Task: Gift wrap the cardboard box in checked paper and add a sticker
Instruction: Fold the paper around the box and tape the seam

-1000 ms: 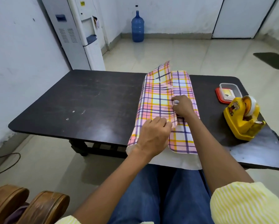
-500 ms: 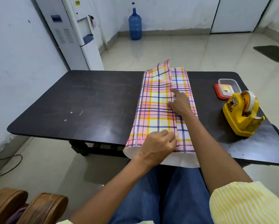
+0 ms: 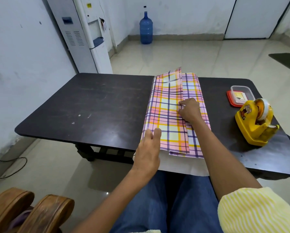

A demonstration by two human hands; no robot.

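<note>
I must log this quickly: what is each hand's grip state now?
Left hand: open, flat on the paper.
Right hand: fingers curled, seems to pinch the paper's seam.

- Dark bench (image 3: 99,105), scuffed and marked with pale spots.
- Yellow tape dispenser (image 3: 255,122) on its right side, with a clear tub (image 3: 241,95) just beyond.
- White water cooler (image 3: 83,36) at the far left.
- Blue water bottle (image 3: 146,28) by the far wall.

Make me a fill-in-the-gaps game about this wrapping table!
The tape dispenser is ____.
The bottle on the floor is ____.
The tape dispenser stands to the ____ of the paper.
The hand lying flat on the paper is the ____ one.
Missing words: yellow, blue, right, left.
</note>
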